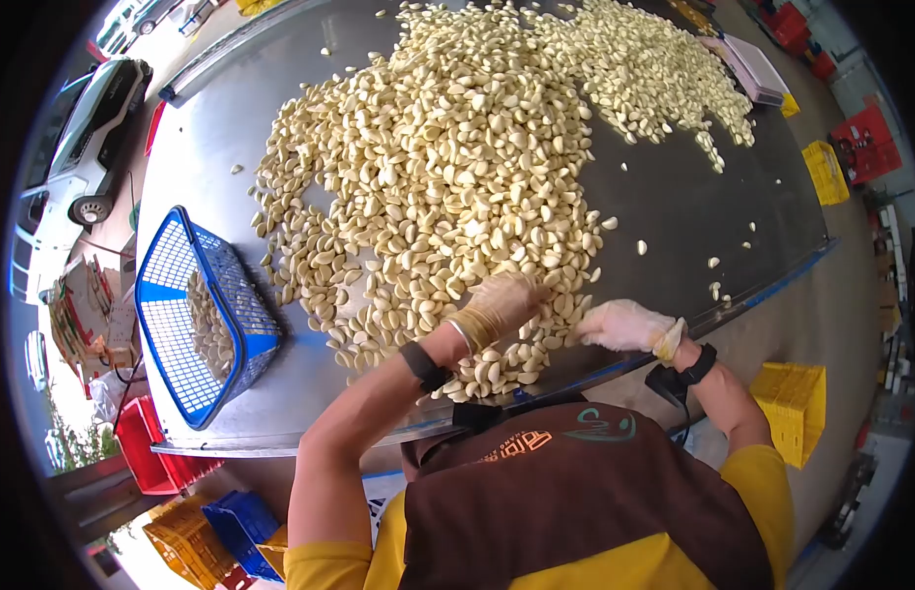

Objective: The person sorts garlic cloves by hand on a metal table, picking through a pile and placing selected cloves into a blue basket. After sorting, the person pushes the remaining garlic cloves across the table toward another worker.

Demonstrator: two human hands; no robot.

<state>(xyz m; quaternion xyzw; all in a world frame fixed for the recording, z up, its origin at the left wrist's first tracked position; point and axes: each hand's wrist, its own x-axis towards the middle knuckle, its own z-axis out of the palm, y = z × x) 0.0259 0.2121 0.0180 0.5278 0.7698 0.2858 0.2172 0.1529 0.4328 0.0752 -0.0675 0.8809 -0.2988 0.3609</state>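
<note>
In the lower centre of the frame, I have my left hand (501, 305) over pale cloves (477, 147) on the desk (693, 206), my right hand (622, 324) at their edge, both hands' fingers too unclear to tell.

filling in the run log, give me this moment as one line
left hand: gloved, at clove pile | right hand: gloved, at pile's edge | blue basket: on table, pieces inside

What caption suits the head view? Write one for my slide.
Gloved left hand and right hand at a heap of pale cloves, blue basket off to the left.
</note>
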